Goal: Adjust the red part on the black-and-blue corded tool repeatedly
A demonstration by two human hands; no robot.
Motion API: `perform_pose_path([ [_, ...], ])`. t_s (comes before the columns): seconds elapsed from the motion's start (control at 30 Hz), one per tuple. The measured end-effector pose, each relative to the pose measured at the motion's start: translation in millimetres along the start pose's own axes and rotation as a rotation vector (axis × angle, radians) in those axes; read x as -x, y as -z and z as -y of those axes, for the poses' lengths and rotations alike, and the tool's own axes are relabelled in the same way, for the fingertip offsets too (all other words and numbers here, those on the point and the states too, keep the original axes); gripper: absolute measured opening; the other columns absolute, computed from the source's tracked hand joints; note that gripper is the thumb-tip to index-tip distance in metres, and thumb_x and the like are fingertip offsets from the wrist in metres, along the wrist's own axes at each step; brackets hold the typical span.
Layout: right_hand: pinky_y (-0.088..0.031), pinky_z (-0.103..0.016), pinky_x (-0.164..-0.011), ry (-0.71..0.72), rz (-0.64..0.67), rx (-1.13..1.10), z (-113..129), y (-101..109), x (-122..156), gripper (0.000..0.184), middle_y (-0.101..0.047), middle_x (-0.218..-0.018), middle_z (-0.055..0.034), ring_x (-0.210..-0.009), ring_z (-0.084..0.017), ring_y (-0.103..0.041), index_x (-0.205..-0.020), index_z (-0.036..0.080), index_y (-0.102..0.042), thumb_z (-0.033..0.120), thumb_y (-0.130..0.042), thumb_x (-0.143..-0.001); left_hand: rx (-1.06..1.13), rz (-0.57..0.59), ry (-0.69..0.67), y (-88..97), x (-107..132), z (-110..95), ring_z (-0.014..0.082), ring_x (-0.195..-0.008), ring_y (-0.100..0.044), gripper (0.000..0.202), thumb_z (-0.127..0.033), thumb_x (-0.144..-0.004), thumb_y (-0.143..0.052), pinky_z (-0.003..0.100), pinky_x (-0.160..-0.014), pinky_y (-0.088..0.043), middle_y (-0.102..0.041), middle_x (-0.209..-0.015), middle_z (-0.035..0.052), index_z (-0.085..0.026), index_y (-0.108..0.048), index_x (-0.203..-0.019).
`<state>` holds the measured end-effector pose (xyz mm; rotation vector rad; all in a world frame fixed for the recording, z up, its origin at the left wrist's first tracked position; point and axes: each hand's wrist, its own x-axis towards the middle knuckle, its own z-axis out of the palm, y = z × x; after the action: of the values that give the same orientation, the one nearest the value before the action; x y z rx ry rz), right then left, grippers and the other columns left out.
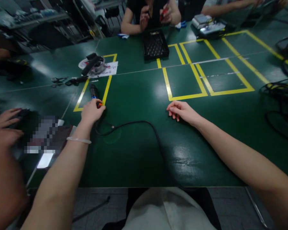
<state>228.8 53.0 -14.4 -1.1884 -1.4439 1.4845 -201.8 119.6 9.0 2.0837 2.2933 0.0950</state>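
Observation:
My left hand (91,111) is closed around the near end of a black corded tool (94,91) with a blue band and an orange part, which lies on the green table (134,147) inside a yellow-taped rectangle. Its black cable (134,123) curves from the hand across the table toward me. My right hand (180,111) rests on the table surface to the right with fingers loosely curled, holding nothing visible. A pale bangle circles my left wrist.
A black tray (155,44) sits at the far side before another person's hands (156,14). A white sheet with black parts (96,65) lies far left. Someone's hand (4,119) rests at left. Cables (280,99) pile at right.

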Motion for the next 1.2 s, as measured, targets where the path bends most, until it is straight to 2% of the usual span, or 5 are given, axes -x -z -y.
perform_pose_path([
  [0.3,-0.035,-0.017,-0.036,0.067,-0.032,0.021,0.3,-1.0,1.9,0.007,-0.06,-0.067,-0.0003,-0.048,-0.008,-0.05,-0.091,0.015,-0.06,0.022,-0.058,-0.089,-0.039,-0.077,-0.294,-1.9,100.6,-146.7,0.0311,-0.101,-0.057,0.042,-0.043,-0.098,-0.036,0.043,-0.085,-0.045,-0.057,-0.127,0.0133,-0.024,-0.06,-0.126],
  [0.57,-0.04,-0.022,-0.052,0.29,0.072,0.261,4.3,-8.0,9.1,0.018,-0.061,-0.073,-0.0002,-0.06,-0.011,-0.053,-0.094,0.016,-0.06,0.034,-0.059,-0.09,-0.068,-0.125,-0.504,-10.5,123.9,-234.7,0.0328,-0.11,-0.055,0.044,-0.04,-0.099,-0.038,0.044,-0.09,-0.041,-0.051,-0.139,0.0194,-0.02,-0.057,-0.133],
  [0.7,-0.042,-0.024,-0.057,0.287,0.115,0.263,-4.5,-8.7,6.1,0.024,-0.06,-0.074,0.0009,-0.062,-0.012,-0.053,-0.094,0.018,-0.056,0.037,-0.066,-0.086,-0.047,-0.096,-0.52,-12.4,123.8,-242.5,0.0333,-0.113,-0.053,0.052,-0.039,-0.097,-0.043,0.044,-0.092,-0.041,-0.048,-0.143,0.0197,-0.018,-0.047,-0.144],
  [0.87,-0.042,-0.024,-0.056,0.255,0.142,0.241,-6.5,-13.2,3.8,0.023,-0.058,-0.071,0.0019,-0.06,-0.011,-0.053,-0.094,0.018,-0.056,0.037,-0.065,-0.086,0.041,-0.035,-0.58,-14.5,120.0,-226.4,0.0332,-0.117,-0.051,0.063,-0.041,-0.096,-0.044,0.044,-0.095,-0.042,-0.041,-0.15,0.0202,-0.014,-0.036,-0.152],
  [1.2,-0.028,-0.017,-0.033,-0.019,0.134,0.055,2.8,-13.7,9.3,0.037,-0.054,-0.051,0.0049,-0.036,-0.005,-0.041,-0.078,0.018,-0.052,0.051,-0.063,-0.089,0.276,0.079,-0.657,-27.3,114.0,-200.2,0.0326,-0.137,-0.039,0.079,-0.057,-0.094,-0.045,0.044,-0.107,-0.034,-0.026,-0.16,0.019,-0.015,-0.024,-0.157],
])
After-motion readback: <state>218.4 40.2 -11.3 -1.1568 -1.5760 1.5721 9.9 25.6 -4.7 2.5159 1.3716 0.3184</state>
